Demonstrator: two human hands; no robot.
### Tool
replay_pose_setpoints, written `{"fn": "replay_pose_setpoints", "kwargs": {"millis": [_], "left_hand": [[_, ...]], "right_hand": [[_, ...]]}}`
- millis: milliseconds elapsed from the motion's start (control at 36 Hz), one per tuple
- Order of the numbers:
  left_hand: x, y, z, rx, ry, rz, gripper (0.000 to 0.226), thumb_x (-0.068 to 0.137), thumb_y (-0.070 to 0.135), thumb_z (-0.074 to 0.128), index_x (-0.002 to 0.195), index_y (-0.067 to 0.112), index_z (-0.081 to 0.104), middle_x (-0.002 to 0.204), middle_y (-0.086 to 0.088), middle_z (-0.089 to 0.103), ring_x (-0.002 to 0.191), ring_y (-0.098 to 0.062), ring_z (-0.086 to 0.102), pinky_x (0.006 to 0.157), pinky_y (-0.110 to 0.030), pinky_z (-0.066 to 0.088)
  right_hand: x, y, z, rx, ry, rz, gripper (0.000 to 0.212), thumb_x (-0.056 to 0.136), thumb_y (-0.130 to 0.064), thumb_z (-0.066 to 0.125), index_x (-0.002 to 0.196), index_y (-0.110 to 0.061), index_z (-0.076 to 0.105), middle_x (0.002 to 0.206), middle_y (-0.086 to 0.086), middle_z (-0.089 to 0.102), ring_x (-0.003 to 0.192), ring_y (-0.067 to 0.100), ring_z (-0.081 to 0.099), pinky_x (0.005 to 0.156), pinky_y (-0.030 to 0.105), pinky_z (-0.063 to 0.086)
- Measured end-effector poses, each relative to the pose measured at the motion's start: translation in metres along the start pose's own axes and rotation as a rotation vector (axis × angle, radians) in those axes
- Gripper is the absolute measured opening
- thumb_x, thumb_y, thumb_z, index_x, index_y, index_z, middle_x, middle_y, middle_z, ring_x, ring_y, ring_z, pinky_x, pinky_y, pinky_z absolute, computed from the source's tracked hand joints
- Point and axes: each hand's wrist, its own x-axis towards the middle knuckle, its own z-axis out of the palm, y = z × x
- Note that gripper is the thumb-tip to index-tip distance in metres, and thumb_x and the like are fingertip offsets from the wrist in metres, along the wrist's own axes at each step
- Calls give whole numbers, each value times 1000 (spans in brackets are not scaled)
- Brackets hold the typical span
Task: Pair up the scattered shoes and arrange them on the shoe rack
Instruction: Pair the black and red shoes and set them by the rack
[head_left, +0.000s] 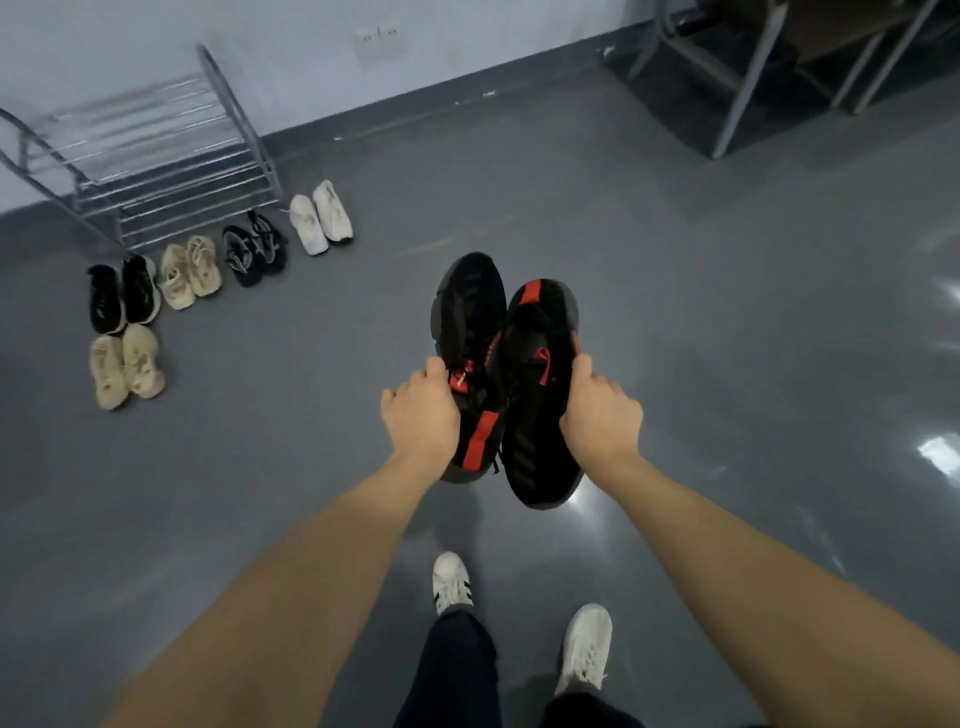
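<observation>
I hold two black shoes with red trim side by side above the grey floor. My left hand (422, 415) grips the left black-and-red shoe (470, 312); my right hand (600, 410) grips the right black-and-red shoe (540, 395). A metal shoe rack (156, 150) stands bare against the wall at the far left. In front of it, pairs sit on the floor: a white pair (321, 217), a black pair with grey laces (254, 248), a beige pair (189, 271), a black pair with white soles (123, 293) and another beige pair (126, 366).
My own feet in white sneakers (452, 582) (587, 644) stand at the bottom centre. Metal chair or table legs (748, 83) are at the far right by the wall. Open grey floor lies between me and the rack.
</observation>
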Motion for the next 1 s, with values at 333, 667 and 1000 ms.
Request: {"fn": "replay_pose_setpoints", "kwargs": {"millis": [333, 667, 1000], "left_hand": [[68, -122, -82, -34, 66, -192, 21, 99, 11, 34, 115, 7, 46, 90, -7, 61, 80, -26, 57, 72, -29, 28], [118, -196, -132, -44, 66, -348, 13, 95, 5, 35, 101, 8, 46, 84, -7, 60, 75, -26, 54, 72, -31, 31], [215, -242, -173, -27, 77, -485, 16, 90, 1, 34, 102, 9, 43, 92, -9, 61, 85, -31, 58, 68, -35, 32]], "right_hand": [[57, -162, -36, 10, 58, -209, 34, 82, 0, 48, 113, -8, 37, 89, 9, 57, 74, 27, 47, 51, 30, 28], [109, -264, -60, 47, 39, -365, 26, 81, -1, 46, 93, -12, 26, 77, 8, 48, 68, 28, 43, 57, 32, 32], [198, -365, -85, 4, -18, -549, 27, 82, -1, 46, 107, -8, 37, 85, 11, 59, 72, 30, 53, 58, 32, 35]]}}
